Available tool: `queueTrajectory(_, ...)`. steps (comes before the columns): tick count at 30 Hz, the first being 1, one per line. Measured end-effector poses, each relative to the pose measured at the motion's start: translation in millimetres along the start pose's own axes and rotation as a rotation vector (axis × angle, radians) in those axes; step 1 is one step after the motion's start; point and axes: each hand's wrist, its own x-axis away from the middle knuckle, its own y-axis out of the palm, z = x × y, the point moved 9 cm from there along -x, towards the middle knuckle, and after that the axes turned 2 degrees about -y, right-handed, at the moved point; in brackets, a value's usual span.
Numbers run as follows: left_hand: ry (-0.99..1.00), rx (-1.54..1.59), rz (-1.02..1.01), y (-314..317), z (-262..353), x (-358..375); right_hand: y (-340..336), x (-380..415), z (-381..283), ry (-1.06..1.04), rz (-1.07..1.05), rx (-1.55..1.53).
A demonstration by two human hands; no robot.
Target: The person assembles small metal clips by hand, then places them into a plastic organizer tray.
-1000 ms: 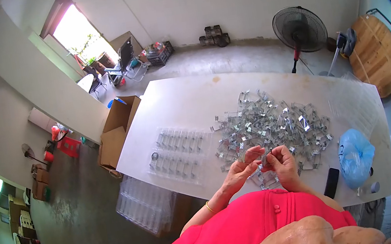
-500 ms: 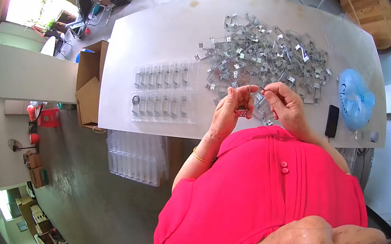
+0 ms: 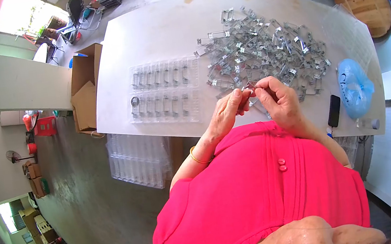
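Observation:
My left hand [image 3: 227, 113] and my right hand [image 3: 280, 102] meet at the table's near edge, in front of the red shirt. Between their fingertips is a small metal part [image 3: 249, 86], pinched from both sides; its shape is mostly covered by the fingers. Just beyond the hands spreads a heap of silvery metal brackets [image 3: 265, 52]. To the left lies a clear plastic tray [image 3: 194, 90] with two rows of metal pieces in its slots, and a small ring-shaped item [image 3: 135, 101] rests at its left side.
On the white table [image 3: 153, 33], a blue plastic bag [image 3: 355, 89], a black phone [image 3: 334, 111] and a small clear bottle [image 3: 367, 124] sit at the right. Stacked clear trays [image 3: 138, 160] stand below the left edge, near a cardboard box [image 3: 86, 95].
My hands have come closer together, and the metal part between them has turned. The camera view has shifted slightly.

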Motion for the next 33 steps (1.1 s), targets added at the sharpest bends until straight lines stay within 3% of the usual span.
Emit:
queueTrajectory(5, 0.148, -0.230, 0.049, -4, 16, 3, 1, 0, 3, 0.027, 0.015, 0.034)
queueTrajectory(8, 0.326, -0.482, 0.113, -2, 34, 6, 0, 2, 4, 0.042, 0.005, 0.057)
queueTrajectory(10, 0.558, -0.826, 0.221, 4, 49, 13, 0, 0, 14, 0.067, -0.023, 0.071)
queueTrajectory(11, 0.505, -0.840, 0.204, 5, 47, 12, -1, -2, 8, 0.032, -0.031, 0.069)
queueTrajectory(13, 0.576, -0.854, 0.191, 9, 45, 13, 1, 1, 17, 0.213, -0.065, -0.031)
queueTrajectory(14, 0.580, -0.877, 0.192, 12, 47, 13, -1, -1, 14, 0.160, -0.085, -0.033)
queueTrajectory(19, 0.554, -0.861, 0.202, 15, 42, 13, 8, 2, 44, 0.367, -0.318, -0.416)
queueTrajectory(22, 0.394, -0.891, 0.098, 23, 29, 5, 2, 3, 42, 0.434, -0.345, -0.483)
queueTrajectory(31, 0.452, -1.042, 0.082, 62, 21, 1, -28, 7, 58, 0.378, -0.345, -0.191)
queueTrajectory(33, 0.425, -1.105, 0.063, 69, 13, -2, -41, 5, 43, 0.269, -0.328, 0.192)
